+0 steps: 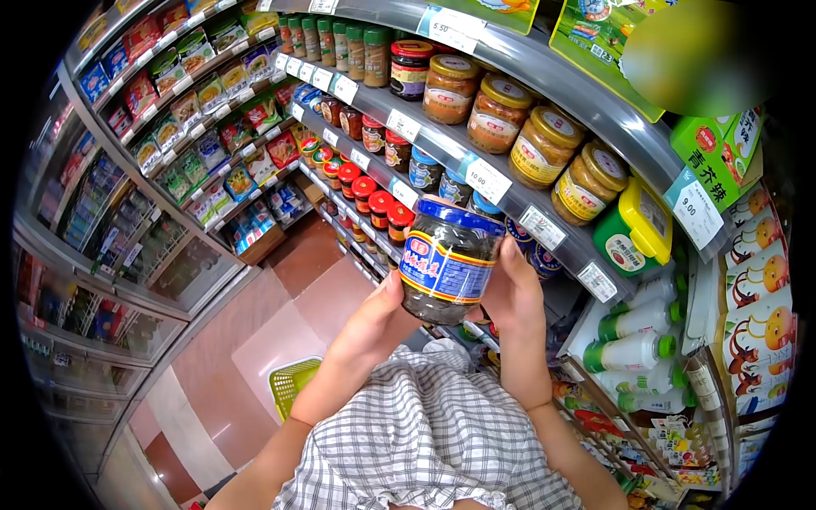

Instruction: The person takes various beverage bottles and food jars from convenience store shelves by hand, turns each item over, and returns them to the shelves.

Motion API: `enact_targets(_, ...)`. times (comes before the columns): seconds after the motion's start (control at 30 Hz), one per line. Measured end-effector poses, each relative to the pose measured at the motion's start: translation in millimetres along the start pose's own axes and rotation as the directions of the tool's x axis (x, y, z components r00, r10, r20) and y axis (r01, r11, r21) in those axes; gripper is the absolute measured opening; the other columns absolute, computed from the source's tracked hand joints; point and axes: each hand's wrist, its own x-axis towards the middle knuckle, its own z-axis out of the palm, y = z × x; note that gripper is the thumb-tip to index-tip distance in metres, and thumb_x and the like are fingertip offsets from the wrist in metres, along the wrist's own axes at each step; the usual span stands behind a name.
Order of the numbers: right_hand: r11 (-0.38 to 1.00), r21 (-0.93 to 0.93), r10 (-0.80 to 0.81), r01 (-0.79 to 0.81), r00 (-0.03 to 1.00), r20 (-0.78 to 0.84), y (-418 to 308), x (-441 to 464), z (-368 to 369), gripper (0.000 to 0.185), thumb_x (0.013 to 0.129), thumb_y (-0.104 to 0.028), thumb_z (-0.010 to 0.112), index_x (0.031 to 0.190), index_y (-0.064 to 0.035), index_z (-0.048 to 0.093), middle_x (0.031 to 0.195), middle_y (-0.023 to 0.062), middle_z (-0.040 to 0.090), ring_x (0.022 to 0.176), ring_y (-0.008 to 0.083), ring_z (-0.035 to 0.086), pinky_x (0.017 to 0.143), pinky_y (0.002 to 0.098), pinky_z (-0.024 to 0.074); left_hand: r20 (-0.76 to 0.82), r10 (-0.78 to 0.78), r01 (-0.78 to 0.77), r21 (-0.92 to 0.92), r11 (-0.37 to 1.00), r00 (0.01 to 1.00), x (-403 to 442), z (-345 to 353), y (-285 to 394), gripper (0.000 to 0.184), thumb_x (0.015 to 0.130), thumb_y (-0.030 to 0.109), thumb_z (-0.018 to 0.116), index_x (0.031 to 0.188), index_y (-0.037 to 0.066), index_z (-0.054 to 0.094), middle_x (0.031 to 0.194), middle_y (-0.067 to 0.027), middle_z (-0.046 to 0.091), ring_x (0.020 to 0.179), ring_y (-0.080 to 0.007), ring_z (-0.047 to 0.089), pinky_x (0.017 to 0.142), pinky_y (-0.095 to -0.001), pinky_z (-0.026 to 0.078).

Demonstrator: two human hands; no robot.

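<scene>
A glass jar [448,262] with a blue lid, a blue, red and yellow label and dark contents is held up in front of me, slightly tilted. My left hand [381,308] grips its left side, the thumb along the glass. On the other side my right hand [515,285] is closed around the jar, with most of its fingers hidden behind it. Past the jar, jars with blue lids [425,170] and jars with red lids [380,204] stand on the lower shelves.
Yellow-lidded jars [498,115] line the upper shelf, beside spice bottles [374,55]. A green tub with a yellow lid [633,225] stands to the right, above white bottles [633,350]. Packets [189,110] fill racks at the left. A green basket [289,382] is low beside me.
</scene>
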Motion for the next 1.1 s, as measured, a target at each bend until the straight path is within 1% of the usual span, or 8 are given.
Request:
enact_targets(0.13,0.997,0.069,0.027,-0.027,1.0,-0.003,8,7,-6,0.074,0.084,-0.056,0.067,0.121,0.0061,0.053,0.096,0.0095,0.068,0.076,0.0106,0.065,0.055,0.0229,0.0509,0.011,-0.05,0.052,-0.214,0.975,0.999,4,-7,-5,0.098,0.084,0.076,0.043,0.141,-0.003,0.037,0.127,-0.0245,0.055,0.106,-0.0391,0.059,0.094,-0.0482,0.047)
enact_targets(0.33,0.994,0.108,-0.005,0.011,0.998,-0.056,22,17,-9,0.063,0.088,-0.053,0.063,0.108,0.007,0.06,0.081,0.0105,0.068,0.053,0.0132,0.063,0.037,0.0245,0.0481,0.0,-0.053,0.053,-0.057,0.997,0.999,8,-9,5,0.097,0.085,0.077,0.039,0.141,-0.002,0.037,0.127,-0.0243,0.055,0.106,-0.0391,0.059,0.095,-0.0476,0.046)
enact_targets(0.53,0.982,0.184,0.045,-0.046,0.999,0.005,22,24,3,0.06,0.091,-0.051,0.059,0.107,0.0064,0.061,0.075,0.0095,0.068,0.044,0.0129,0.06,0.029,0.0237,0.0422,-0.017,-0.075,0.074,-0.055,0.996,0.997,-2,-17,17,0.082,0.088,0.06,0.058,0.143,0.003,0.037,0.139,-0.0105,0.051,0.128,-0.0229,0.048,0.109,-0.0406,0.035)
enact_targets(0.67,0.986,0.163,-0.023,0.042,0.992,-0.12,28,27,12,0.063,0.087,-0.049,0.066,0.116,0.0067,0.059,0.101,0.0133,0.069,0.082,0.0151,0.068,0.07,0.0267,0.0559,-0.065,-0.012,0.017,0.084,0.996,0.998,-3,-14,26,0.072,0.088,0.055,0.062,0.134,0.001,0.049,0.129,-0.011,0.058,0.121,-0.0212,0.053,0.104,-0.0366,0.038)
enact_targets(0.73,0.989,0.147,-0.005,0.014,0.998,-0.061,25,27,7,0.07,0.082,-0.05,0.071,0.12,0.0067,0.057,0.111,0.0136,0.067,0.099,0.0165,0.065,0.089,0.0297,0.05,-0.149,0.063,-0.02,0.278,0.96,0.987,-5,-11,33,0.068,0.087,0.053,0.065,0.128,-0.001,0.055,0.125,-0.0111,0.061,0.117,-0.0202,0.055,0.101,-0.0351,0.04)
enact_targets(0.87,0.999,0.03,-0.042,0.044,0.995,-0.091,19,25,14,0.073,0.079,-0.051,0.074,0.12,0.0065,0.057,0.111,0.0126,0.067,0.102,0.0161,0.064,0.092,0.0305,0.048,-0.168,0.45,-0.103,0.85,0.517,0.877,-7,-7,42,0.064,0.071,0.04,0.083,0.117,0.001,0.061,0.109,-0.0101,0.065,0.104,-0.0216,0.06,0.093,-0.0336,0.043)
enact_targets(1.03,0.998,0.057,-0.028,0.038,0.987,-0.155,25,26,15,0.069,0.08,-0.048,0.074,0.119,0.0059,0.058,0.11,0.0122,0.067,0.101,0.0159,0.064,0.092,0.0302,0.048,0.058,0.613,-0.074,0.997,0.0,0.788,-8,10,43,0.102,0.052,0.045,0.089,0.136,0.006,0.047,0.104,-0.0061,0.062,0.097,-0.022,0.057,0.101,-0.0485,0.027)
enact_targets(1.1,0.998,0.063,-0.016,0.025,0.989,-0.149,25,25,16,0.067,0.08,-0.047,0.074,0.118,0.0059,0.058,0.11,0.0123,0.067,0.1,0.0161,0.064,0.091,0.0303,0.0484,0.108,0.633,-0.102,0.994,-0.046,0.766,-5,12,44,0.103,0.053,0.046,0.089,0.138,0.006,0.047,0.102,-0.0052,0.06,0.094,-0.0222,0.055,0.098,-0.0463,0.029)
